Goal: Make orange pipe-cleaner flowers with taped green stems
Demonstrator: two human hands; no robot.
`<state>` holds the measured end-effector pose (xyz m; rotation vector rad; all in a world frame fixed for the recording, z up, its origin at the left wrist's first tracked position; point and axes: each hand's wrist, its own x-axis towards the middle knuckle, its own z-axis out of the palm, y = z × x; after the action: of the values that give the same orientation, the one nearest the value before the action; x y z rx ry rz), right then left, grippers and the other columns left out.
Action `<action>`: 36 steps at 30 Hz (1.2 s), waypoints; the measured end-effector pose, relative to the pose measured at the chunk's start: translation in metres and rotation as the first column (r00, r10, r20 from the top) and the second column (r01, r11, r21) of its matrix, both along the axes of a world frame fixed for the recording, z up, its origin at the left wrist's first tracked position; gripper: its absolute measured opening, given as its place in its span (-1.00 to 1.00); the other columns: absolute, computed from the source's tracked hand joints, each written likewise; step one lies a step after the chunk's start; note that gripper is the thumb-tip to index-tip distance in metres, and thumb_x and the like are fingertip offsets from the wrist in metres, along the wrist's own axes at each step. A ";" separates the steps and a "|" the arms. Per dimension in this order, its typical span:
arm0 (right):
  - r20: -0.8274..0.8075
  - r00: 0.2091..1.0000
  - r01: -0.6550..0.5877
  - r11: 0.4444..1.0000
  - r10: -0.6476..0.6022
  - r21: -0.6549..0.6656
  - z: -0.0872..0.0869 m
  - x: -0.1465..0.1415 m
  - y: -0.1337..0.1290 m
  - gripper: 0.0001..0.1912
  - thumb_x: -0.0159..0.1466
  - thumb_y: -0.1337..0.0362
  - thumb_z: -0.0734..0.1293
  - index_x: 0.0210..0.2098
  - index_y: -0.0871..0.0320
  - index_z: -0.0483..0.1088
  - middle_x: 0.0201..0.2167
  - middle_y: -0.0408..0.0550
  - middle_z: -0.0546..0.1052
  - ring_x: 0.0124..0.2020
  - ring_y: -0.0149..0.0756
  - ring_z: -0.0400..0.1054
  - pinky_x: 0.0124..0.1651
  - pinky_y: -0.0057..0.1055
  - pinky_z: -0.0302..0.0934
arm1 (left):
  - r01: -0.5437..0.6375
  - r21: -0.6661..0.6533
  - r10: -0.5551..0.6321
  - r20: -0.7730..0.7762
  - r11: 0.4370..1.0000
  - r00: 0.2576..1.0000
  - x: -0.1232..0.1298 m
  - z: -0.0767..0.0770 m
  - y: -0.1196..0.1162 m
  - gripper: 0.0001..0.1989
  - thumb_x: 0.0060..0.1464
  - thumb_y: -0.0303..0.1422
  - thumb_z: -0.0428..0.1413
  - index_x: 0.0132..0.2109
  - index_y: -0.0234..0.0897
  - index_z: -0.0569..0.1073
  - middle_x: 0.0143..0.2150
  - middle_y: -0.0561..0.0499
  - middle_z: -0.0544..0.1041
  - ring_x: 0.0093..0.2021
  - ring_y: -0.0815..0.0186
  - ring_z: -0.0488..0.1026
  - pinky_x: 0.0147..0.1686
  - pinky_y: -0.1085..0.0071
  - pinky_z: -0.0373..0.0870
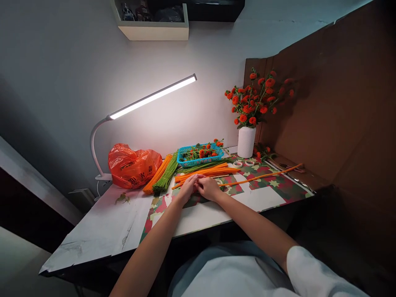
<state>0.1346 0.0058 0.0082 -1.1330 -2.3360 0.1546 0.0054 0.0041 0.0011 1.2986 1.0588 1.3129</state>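
My left hand (188,187) and my right hand (208,187) meet over the patterned mat (287,187), fingertips together in a pinch. A long orange stem (262,176) runs from beside my hands out to the right, and its near end seems to pass into my fingers. What exactly lies between the fingertips is too small to make out. Just behind my hands are loose orange stems (213,170). Rolls of tape (237,164) rest a little farther back on the right.
A blue basket (200,161) of orange flowers stands at the back. Left of it are a green stem bundle (167,177), a red plastic bag (133,165) and a lit lamp (153,97). A white vase (246,142) of flowers stands back right, near a cardboard wall (334,99).
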 end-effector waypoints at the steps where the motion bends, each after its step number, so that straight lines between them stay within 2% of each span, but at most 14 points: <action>1: -0.007 1.000 0.000 1.000 0.000 -0.002 0.000 0.000 0.000 -0.75 0.30 0.25 0.18 -0.33 0.17 0.46 -0.35 0.00 0.56 -0.32 -0.28 0.40 -0.31 -0.44 0.07 | 0.028 -0.017 -0.028 0.018 0.999 0.999 0.000 0.000 0.000 -0.54 -0.08 -0.02 0.13 -0.24 -0.36 0.54 -0.20 -0.16 0.56 -0.21 0.16 0.48 -0.25 0.34 0.39; 6: -0.011 1.000 -0.014 1.000 0.014 -0.002 0.001 0.002 -0.001 -0.78 0.29 0.26 0.19 -0.31 0.17 0.47 -0.31 -0.01 0.56 -0.28 -0.28 0.40 -0.30 -0.44 0.07 | 0.115 -0.003 -0.114 0.072 0.993 0.991 0.000 -0.001 0.001 -0.56 -0.08 -0.04 0.15 -0.23 -0.35 0.55 -0.17 -0.17 0.57 -0.11 0.13 0.46 -0.13 0.32 0.37; 12: -0.009 1.000 0.002 1.000 -0.002 -0.004 0.002 0.003 -0.002 -0.74 0.31 0.25 0.17 -0.35 0.16 0.46 -0.37 -0.03 0.56 -0.33 -0.29 0.39 -0.33 -0.45 0.04 | 0.075 0.007 -0.075 0.067 0.997 0.995 -0.001 -0.001 0.003 -0.55 -0.05 -0.04 0.11 -0.22 -0.35 0.55 -0.14 -0.18 0.57 -0.05 0.10 0.44 -0.10 0.30 0.36; 17: -0.004 1.000 -0.008 1.000 0.008 -0.005 0.001 0.001 -0.001 -0.77 0.29 0.25 0.20 -0.33 0.15 0.47 -0.34 -0.02 0.56 -0.32 -0.29 0.39 -0.31 -0.45 0.04 | 0.103 0.029 -0.104 0.019 0.994 0.994 0.001 -0.002 0.003 -0.59 -0.04 -0.06 0.11 -0.24 -0.34 0.54 -0.17 -0.17 0.57 -0.07 0.13 0.45 -0.08 0.31 0.33; 19: -0.019 1.000 0.006 1.000 -0.007 -0.007 0.003 0.005 0.001 -0.76 0.30 0.24 0.19 -0.37 0.15 0.46 -0.38 -0.05 0.56 -0.35 -0.31 0.38 -0.35 -0.45 0.02 | 0.040 0.025 -0.041 0.029 0.999 0.999 -0.002 -0.001 0.004 -0.59 -0.02 -0.05 0.08 -0.27 -0.34 0.51 -0.22 -0.15 0.56 -0.15 0.18 0.46 -0.17 0.33 0.35; 21: -0.048 0.997 0.066 0.998 -0.066 -0.010 0.006 0.011 0.005 -0.73 0.31 0.23 0.17 -0.39 0.14 0.45 -0.41 -0.07 0.55 -0.38 -0.33 0.37 -0.37 -0.45 -0.01 | -0.128 0.033 0.126 0.043 0.991 0.991 -0.006 0.000 0.006 -0.60 0.01 -0.03 0.02 -0.36 -0.32 0.45 -0.36 -0.09 0.52 -0.30 0.26 0.45 -0.30 0.38 0.34; 24: -0.077 0.974 0.210 0.977 -0.212 -0.042 0.008 0.024 0.016 -0.76 0.30 0.18 0.19 -0.37 0.14 0.43 -0.43 -0.08 0.54 -0.40 -0.32 0.36 -0.41 -0.45 -0.03 | -0.423 0.078 0.422 0.033 0.903 0.906 -0.017 0.003 0.010 -0.63 0.06 -0.05 -0.07 -0.51 -0.24 0.24 -0.56 0.07 0.32 -0.50 0.36 0.30 -0.45 0.43 0.25; 26: -0.049 0.964 0.258 0.964 -0.262 -0.068 0.008 0.031 0.023 -0.82 0.24 0.19 0.25 -0.34 0.14 0.43 -0.40 -0.06 0.54 -0.38 -0.30 0.37 -0.40 -0.45 -0.02 | -0.515 0.129 0.520 -0.010 0.847 0.854 -0.022 0.004 0.011 -0.65 0.08 -0.09 -0.11 -0.53 -0.21 0.16 -0.57 0.09 0.25 -0.50 0.37 0.25 -0.44 0.43 0.22; 31: 0.050 0.941 0.338 0.932 -0.335 -0.133 0.007 0.035 0.031 -0.85 0.23 0.27 0.25 -0.35 0.13 0.46 -0.37 -0.02 0.56 -0.33 -0.24 0.40 -0.37 -0.42 0.02 | -0.590 0.245 0.630 -0.135 0.769 0.765 -0.027 0.008 0.008 -0.73 0.08 -0.18 -0.12 -0.51 -0.21 0.15 -0.49 0.08 0.24 -0.41 0.36 0.23 -0.32 0.42 0.23; 33: 0.060 0.930 0.369 0.915 -0.364 -0.161 0.008 0.035 0.031 -0.83 0.23 0.27 0.24 -0.34 0.12 0.47 -0.35 -0.01 0.56 -0.32 -0.23 0.40 -0.37 -0.42 0.04 | -0.576 0.260 0.621 -0.151 0.775 0.769 -0.027 0.009 0.007 -0.72 0.08 -0.19 -0.13 -0.53 -0.20 0.12 -0.52 0.08 0.20 -0.44 0.36 0.21 -0.34 0.42 0.22; 36: 0.090 0.921 0.390 0.898 -0.380 -0.201 0.012 0.035 0.032 -0.86 0.20 0.28 0.27 -0.35 0.12 0.48 -0.34 0.01 0.56 -0.30 -0.21 0.41 -0.36 -0.41 0.07 | -0.565 0.202 0.591 -0.110 0.800 0.799 -0.026 0.012 0.005 -0.65 0.09 -0.16 -0.16 -0.58 -0.19 0.02 -0.60 0.11 0.07 -0.55 0.38 0.09 -0.45 0.40 0.14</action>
<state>0.1695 0.0376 0.0200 -1.7012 -2.1191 0.2414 -0.0210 0.0092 0.0129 1.2621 1.5868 1.7969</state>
